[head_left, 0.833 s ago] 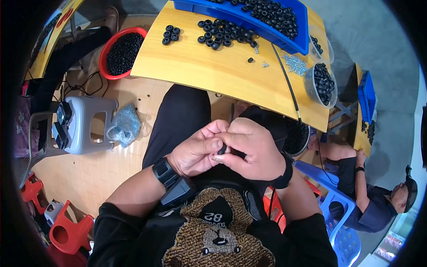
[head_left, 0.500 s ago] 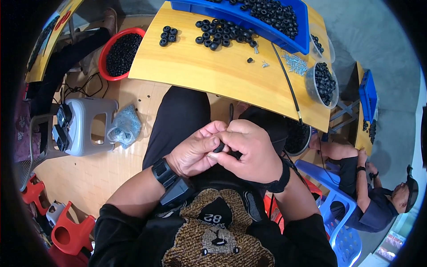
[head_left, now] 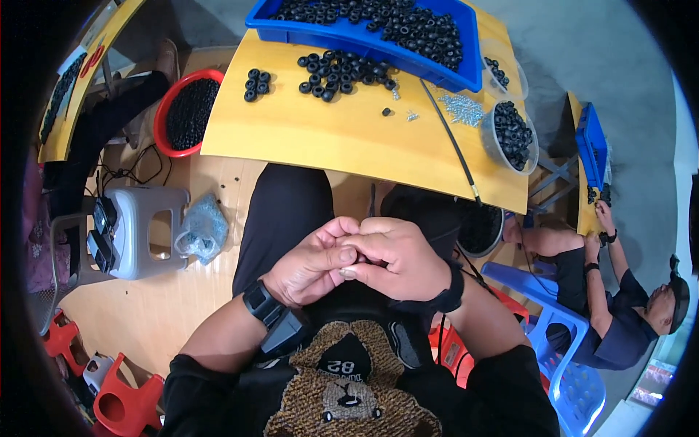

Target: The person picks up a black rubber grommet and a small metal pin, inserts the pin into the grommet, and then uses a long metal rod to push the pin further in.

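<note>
Over my lap, my left hand [head_left: 313, 261] and my right hand [head_left: 400, 261] meet, thumbs and fingertips pressed together. Between them a small black round part [head_left: 362, 259] is pinched, mostly hidden by the fingers. On the yellow table [head_left: 306, 138] ahead lie loose black ring-shaped parts [head_left: 336, 73], with a small separate group to their left. To the right is a pile of small silvery pieces [head_left: 462, 109]. A thin black rod [head_left: 451, 142] lies slanting, its tip by the table's near edge.
A blue tray [head_left: 349, 42] of black parts stands at the back of the table, and clear tubs [head_left: 535, 156] at its right. A red basin [head_left: 162, 120], grey stool [head_left: 138, 233] and plastic bag [head_left: 205, 226] are at left. Right, a person [head_left: 611, 313] sits near a blue chair [head_left: 561, 342].
The view has shifted, so the table sits lower and further left. My hands have closed more tightly over the black part, which showed more before. The other person's hand reached to their table.
</note>
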Available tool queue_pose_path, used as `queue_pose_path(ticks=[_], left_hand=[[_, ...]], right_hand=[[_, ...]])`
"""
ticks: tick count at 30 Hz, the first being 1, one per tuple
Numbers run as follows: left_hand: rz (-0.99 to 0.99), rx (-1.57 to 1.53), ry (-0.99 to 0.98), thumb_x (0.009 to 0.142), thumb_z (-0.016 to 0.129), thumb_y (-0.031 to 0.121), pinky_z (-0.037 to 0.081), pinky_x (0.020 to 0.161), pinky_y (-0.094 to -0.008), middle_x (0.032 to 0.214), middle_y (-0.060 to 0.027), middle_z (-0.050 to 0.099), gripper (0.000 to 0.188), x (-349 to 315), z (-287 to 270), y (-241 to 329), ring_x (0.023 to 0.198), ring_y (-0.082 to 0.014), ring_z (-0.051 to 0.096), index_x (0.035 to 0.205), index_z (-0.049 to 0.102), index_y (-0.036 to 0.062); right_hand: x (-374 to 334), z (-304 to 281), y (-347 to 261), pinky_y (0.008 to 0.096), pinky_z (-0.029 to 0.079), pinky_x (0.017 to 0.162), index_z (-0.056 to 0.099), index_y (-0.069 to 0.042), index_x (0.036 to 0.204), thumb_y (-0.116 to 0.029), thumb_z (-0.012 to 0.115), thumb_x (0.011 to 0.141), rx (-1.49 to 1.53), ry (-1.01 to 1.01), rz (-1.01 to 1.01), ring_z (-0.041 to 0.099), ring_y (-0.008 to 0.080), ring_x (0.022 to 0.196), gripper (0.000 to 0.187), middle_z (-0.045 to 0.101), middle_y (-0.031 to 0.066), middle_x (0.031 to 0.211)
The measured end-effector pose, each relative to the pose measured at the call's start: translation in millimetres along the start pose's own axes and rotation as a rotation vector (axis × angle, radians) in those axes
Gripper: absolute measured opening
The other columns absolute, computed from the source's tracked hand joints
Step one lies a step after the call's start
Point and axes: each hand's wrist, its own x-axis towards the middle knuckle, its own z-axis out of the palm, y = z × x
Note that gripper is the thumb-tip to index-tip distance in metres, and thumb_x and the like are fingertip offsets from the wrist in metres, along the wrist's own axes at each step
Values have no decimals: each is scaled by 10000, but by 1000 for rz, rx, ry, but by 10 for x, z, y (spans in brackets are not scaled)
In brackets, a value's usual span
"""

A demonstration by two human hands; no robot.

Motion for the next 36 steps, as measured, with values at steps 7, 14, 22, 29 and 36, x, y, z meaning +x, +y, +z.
queue_pose_path(ticks=[7,14,22,29,36], left_hand=[[137,-2,-20,862,647,58,486,806,-239,1023,-51,588,315,28,0,-60,924,-120,575,1145,509,66],[133,11,-24,814,717,115,483,831,-254,988,-15,578,386,49,-18,-81,925,-123,573,1133,503,77],[-12,4,91,855,657,52,496,844,-274,1060,-30,587,335,71,-67,-57,980,-136,587,1155,513,93],[-47,-71,51,889,604,43,516,811,-289,1058,-46,587,299,41,-76,20,936,-150,605,1171,509,73],[-70,9,86,891,595,35,520,804,-297,1046,-73,602,284,10,19,52,945,-173,612,1161,513,56]], right_hand=[[-24,136,157,278,437,590,677,-41,953,-120,765,696,72,207,-8,540,176,667,283,525,54,738],[-27,133,209,256,424,585,682,-57,985,-159,761,726,151,212,-95,513,151,666,289,511,25,730],[3,-25,117,349,422,563,632,-53,879,-155,731,702,-189,124,-177,512,257,623,227,498,72,693],[-13,-74,96,376,467,617,598,14,840,-127,701,713,-8,33,-77,570,327,719,216,559,146,795],[15,-42,96,317,401,520,649,-25,911,-148,726,746,133,61,-111,505,224,568,219,496,83,670]])
